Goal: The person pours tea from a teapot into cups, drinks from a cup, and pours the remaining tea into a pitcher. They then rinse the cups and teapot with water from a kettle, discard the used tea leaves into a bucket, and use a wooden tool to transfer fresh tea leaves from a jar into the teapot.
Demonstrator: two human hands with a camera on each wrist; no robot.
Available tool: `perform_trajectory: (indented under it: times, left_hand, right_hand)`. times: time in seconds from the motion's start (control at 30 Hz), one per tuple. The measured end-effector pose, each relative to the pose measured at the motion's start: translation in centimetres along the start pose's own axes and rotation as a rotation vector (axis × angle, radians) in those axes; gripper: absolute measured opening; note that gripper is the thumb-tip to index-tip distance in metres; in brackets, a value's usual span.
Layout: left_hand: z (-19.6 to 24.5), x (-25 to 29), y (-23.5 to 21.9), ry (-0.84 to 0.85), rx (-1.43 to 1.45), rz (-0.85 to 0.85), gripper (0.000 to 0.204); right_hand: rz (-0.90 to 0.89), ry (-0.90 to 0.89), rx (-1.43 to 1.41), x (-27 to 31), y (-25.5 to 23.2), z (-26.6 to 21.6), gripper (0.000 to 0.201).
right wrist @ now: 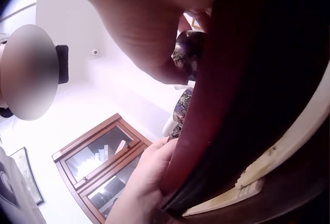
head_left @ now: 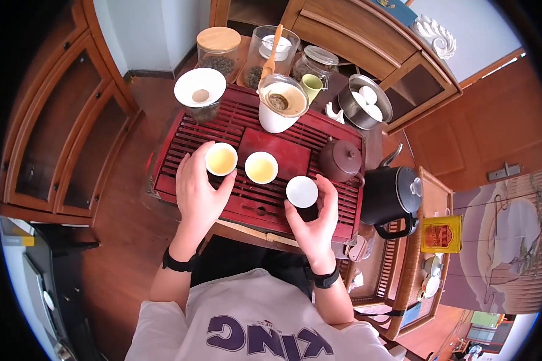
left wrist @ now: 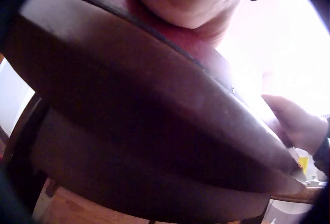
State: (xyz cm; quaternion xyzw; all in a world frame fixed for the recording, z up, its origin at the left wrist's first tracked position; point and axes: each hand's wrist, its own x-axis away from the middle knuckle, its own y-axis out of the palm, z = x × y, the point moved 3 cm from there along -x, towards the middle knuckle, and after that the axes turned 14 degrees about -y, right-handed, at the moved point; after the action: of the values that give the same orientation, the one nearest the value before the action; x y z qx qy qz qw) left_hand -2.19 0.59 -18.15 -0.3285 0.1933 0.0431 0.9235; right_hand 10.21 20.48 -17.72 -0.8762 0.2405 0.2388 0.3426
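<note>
Tea [head_left: 221, 160] could spill if left hand [head_left: 197, 188], gripping filled cup [head_left: 208, 164], bumps middle cup [head_left: 261, 181] between hands; right hand [head_left: 316, 221] pinches white cup [head_left: 302, 191].

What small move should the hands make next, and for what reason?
Probably the right hand should settle the right teacup on the tea tray and let go. That cup looks empty, whereas yellow tea shows in the left teacup, held by the left hand, and in the middle teacup, so freeing the right hand first seems safer.

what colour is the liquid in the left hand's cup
Pale golden yellow; the liquid shows best in the head view.
</note>
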Motion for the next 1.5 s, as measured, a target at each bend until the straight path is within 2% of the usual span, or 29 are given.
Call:
perform_trajectory:
  times: [0.13,0.23,0.33,0.37,0.43,0.47,0.53,0.63,0.77,0.8,0.83,0.9,0.93,1.03,1.1,1.23,1.37,1.43,1.5]
  left_hand:
    - [0.1,0.0,0.0,0.007,0.003,0.005,0.06]
    - [0.2,0.0,-0.1,0.009,-0.014,0.006,0.06]
    - [0.1,0.0,-0.1,-0.01,-0.015,-0.011,0.06]
    - [0.1,0.0,-0.2,-0.004,-0.017,-0.021,0.06]
    - [0.2,0.0,-0.1,-0.014,0.005,-0.014,0.06]
    - [0.2,-0.1,0.0,-0.008,0.007,-0.014,0.06]
    - [0.2,0.0,0.0,0.009,-0.011,0.023,0.062]
    - [0.2,0.0,0.0,0.024,0.001,0.036,0.063]
    - [0.1,0.1,-0.1,0.023,-0.028,0.044,0.061]
    - [0.1,0.1,-0.1,0.02,-0.027,0.046,0.061]
    - [0.1,0.1,0.0,0.01,-0.017,0.04,0.061]
    - [0.1,0.1,0.0,-0.001,-0.006,0.037,0.061]
    - [0.1,0.0,0.1,0.0,-0.022,0.033,0.061]
    - [0.1,0.0,0.2,-0.001,-0.029,0.041,0.06]
    - [0.1,0.0,0.1,-0.003,-0.018,0.05,0.06]
    - [0.2,0.0,0.0,0.004,-0.023,0.04,0.06]
    - [0.1,0.0,0.1,0.012,-0.023,0.043,0.06]
    - [0.1,0.1,0.1,0.006,-0.02,0.036,0.06]
    - [-0.1,-0.1,0.1,0.001,-0.027,0.033,0.06]
  right_hand:
    - [0.039,0.011,0.021,-0.1,0.1,-0.3,0.074]
    - [0.0,-0.037,0.112,-0.9,-0.2,-1.9,0.076]
    - [-0.026,-0.309,0.307,-3.6,-0.2,-4.6,0.089]
    - [-0.049,-0.34,0.284,-4.5,0.0,-5.0,0.089]
    - [-0.172,-0.317,0.335,-5.7,0.8,-5.3,0.093]
    - [-0.166,-0.317,0.338,-6.1,1.1,-5.3,0.093]
    - [-0.362,-0.247,0.453,-6.3,2.3,-4.8,0.098]
    - [-0.386,-0.227,0.446,-6.6,3.6,-4.5,0.102]
    - [-0.408,-0.241,0.447,-6.7,4.0,-4.1,0.085]
    - [-0.359,-0.296,0.462,-7.0,4.1,-3.9,0.067]
    - [-0.36,-0.299,0.462,-7.2,4.1,-3.9,0.067]
    - [-0.43,-0.187,0.391,-7.6,4.2,-3.5,0.053]
    - [-0.431,-0.191,0.391,-7.7,4.2,-3.5,0.053]
    - [-0.375,-0.219,0.343,-8.3,3.8,-3.7,0.045]
    - [-0.257,-0.181,0.141,-9.0,2.9,-4.3,0.038]
    - [-0.246,-0.085,-0.015,-11.2,0.6,-5.1,0.044]
    - [-0.216,-0.103,-0.062,-13.9,-0.8,-3.8,0.047]
    - [-0.261,-0.064,0.0,-15.7,-1.8,-4.0,0.049]
    - [-0.242,-0.044,-0.097,-17.2,-1.7,-3.3,0.048]
